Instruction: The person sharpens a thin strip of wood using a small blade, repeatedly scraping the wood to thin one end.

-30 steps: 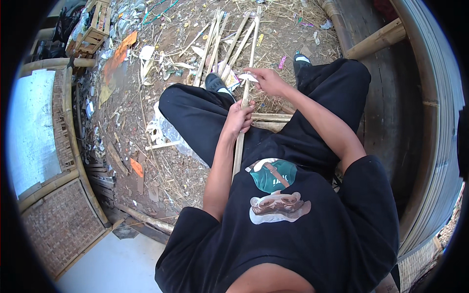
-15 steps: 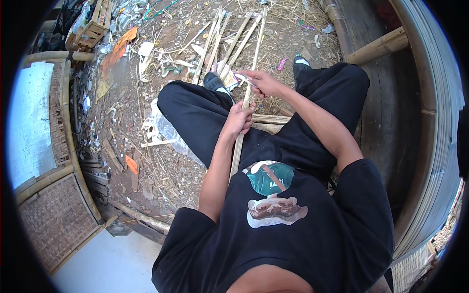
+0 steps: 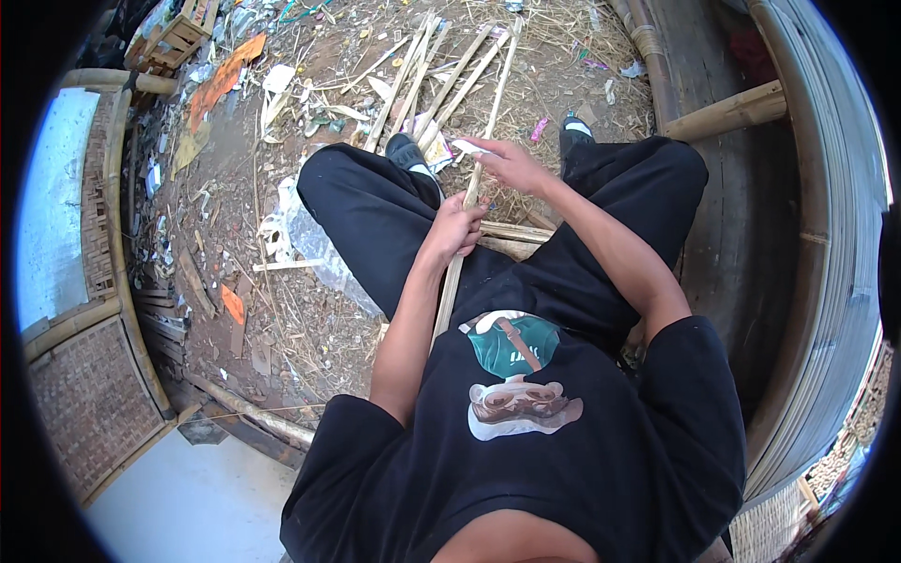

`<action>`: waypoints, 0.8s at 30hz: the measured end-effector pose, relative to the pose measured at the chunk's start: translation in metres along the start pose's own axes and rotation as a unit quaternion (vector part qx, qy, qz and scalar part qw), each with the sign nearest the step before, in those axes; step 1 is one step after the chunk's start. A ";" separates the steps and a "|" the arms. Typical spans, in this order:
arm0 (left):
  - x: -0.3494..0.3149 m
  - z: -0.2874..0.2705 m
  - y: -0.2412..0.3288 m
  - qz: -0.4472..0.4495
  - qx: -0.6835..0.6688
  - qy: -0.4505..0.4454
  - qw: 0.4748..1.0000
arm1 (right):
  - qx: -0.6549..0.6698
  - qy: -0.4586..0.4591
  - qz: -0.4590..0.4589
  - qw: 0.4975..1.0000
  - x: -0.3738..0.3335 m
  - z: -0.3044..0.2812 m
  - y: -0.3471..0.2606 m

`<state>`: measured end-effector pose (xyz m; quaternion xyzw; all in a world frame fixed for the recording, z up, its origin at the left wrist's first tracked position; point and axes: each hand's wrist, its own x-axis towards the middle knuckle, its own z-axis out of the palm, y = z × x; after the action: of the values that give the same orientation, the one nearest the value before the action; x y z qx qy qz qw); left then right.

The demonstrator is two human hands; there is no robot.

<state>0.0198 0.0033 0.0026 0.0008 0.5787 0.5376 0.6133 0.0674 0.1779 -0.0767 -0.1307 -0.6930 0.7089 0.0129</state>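
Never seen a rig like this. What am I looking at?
There is no machine, just a person's two bare hands. The view is from a wide fisheye camera worn on the head, looking down, so edges bend near the rim. The left hand grips a long pale strip. The right hand holds a small pale, blade-like piece by the strip; its exact kind is unclear. On the littered ground lie more strips, an orange sheet and a slatted crate.

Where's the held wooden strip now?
Head view, upper middle: the wooden strip runs lengthwise through the left hand, its far end beyond the right hand.
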 end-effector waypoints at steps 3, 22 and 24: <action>0.000 -0.003 -0.003 0.001 0.015 0.010 1.000 | -0.176 0.097 -0.053 0.978 -0.001 0.017 -0.007; 0.009 -0.003 -0.011 -0.020 -0.004 -0.005 1.000 | 0.129 0.021 0.123 0.984 -0.029 0.022 -0.032; 0.009 -0.002 -0.011 -0.020 0.006 0.005 1.000 | 0.147 0.002 0.131 0.980 -0.031 0.019 -0.030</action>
<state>0.0227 0.0034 -0.0115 -0.0093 0.5848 0.5216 0.6212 0.0885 0.1545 -0.0417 -0.2178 -0.5580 0.7985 -0.0596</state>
